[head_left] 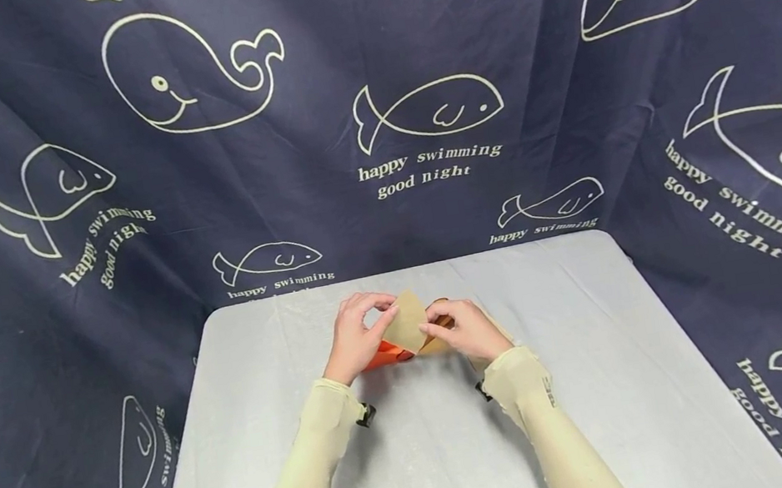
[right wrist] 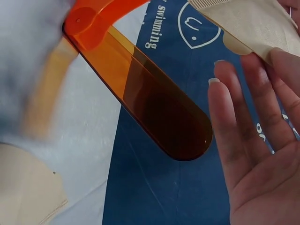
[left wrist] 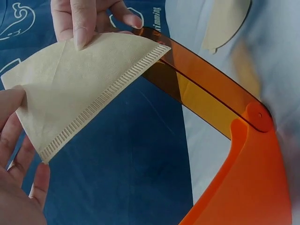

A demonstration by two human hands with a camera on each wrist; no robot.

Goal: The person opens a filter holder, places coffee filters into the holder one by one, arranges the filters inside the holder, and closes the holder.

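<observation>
A tan cone-shaped paper coffee filter with a crimped seam is held up between both hands. My left hand pinches one edge of it, thumb on the near face. On the opposite side, my right hand pinches the filter between thumb and fingers, its other fingers extended in the right wrist view. Below the hands stands an orange plastic holder. Its see-through amber flap is swung out, passing behind the filter in the left wrist view.
More tan filter paper lies on the table beyond the holder, partly hidden by the right hand in the head view. A pale grey cloth covers the table. Dark blue curtains with fish prints hang around it.
</observation>
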